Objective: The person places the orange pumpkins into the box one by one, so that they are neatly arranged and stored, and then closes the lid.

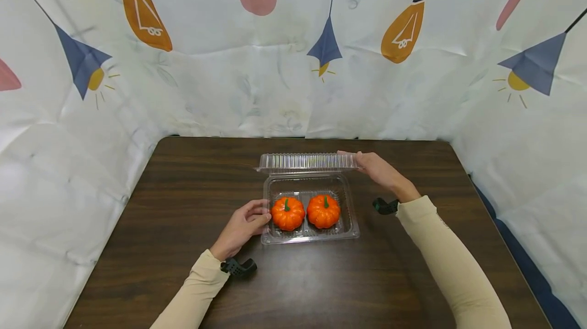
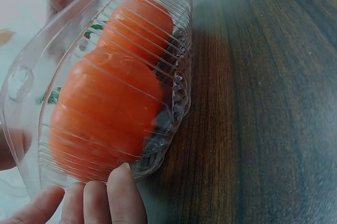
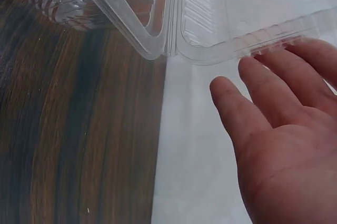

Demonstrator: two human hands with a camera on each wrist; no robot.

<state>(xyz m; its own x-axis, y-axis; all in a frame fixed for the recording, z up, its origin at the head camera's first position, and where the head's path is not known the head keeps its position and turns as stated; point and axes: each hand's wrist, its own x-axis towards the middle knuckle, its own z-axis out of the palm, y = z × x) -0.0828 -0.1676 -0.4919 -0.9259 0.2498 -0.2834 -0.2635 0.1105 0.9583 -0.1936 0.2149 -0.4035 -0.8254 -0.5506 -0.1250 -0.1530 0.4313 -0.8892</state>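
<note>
A clear plastic clamshell container (image 1: 312,240) sits on the table with its ribbed lid (image 1: 307,162) raised at the far side. Two small orange pumpkins (image 1: 287,214) with green stems lie side by side in its base. At the container's left side, my left hand (image 1: 243,228) holds the wall and rim, thumb over the rim and fingertips (image 2: 124,187) against the ribbed outside. My right hand (image 1: 384,172) is at the lid's right edge; in the right wrist view its fairly straight fingers (image 3: 274,87) touch that edge, and the thumb is out of frame.
The dark wood-grain table (image 1: 183,191) carries the container near its middle. White fabric (image 1: 220,94) printed with lamps and bulbs hangs behind and on both sides. Dark straps (image 1: 238,267) are worn at both wrists.
</note>
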